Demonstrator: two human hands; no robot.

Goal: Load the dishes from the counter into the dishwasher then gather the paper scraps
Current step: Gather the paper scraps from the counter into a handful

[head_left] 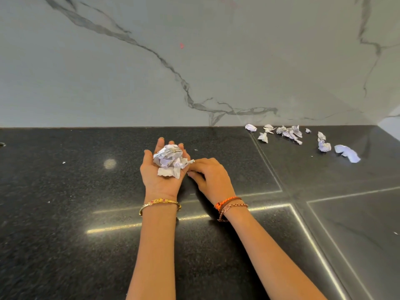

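Left hand [162, 169]: palm up with fingers loosely cupped, cradling a crumpled wad of paper scraps [171, 160].
Right hand [208, 173]: fingers curled, pinching a small twist of paper at the wad's edge, apparently adding it to the pile.
Table [86, 213]: dark and speckled, with a few tiny white flecks [63, 162] left of the hands.
Remaining scraps [290, 133]: scattered well apart to the right, near the marble wall.
Dishes: none in view; dishwasher out of frame.
Progress: gathering looks partly done, right-hand cluster not yet collected.
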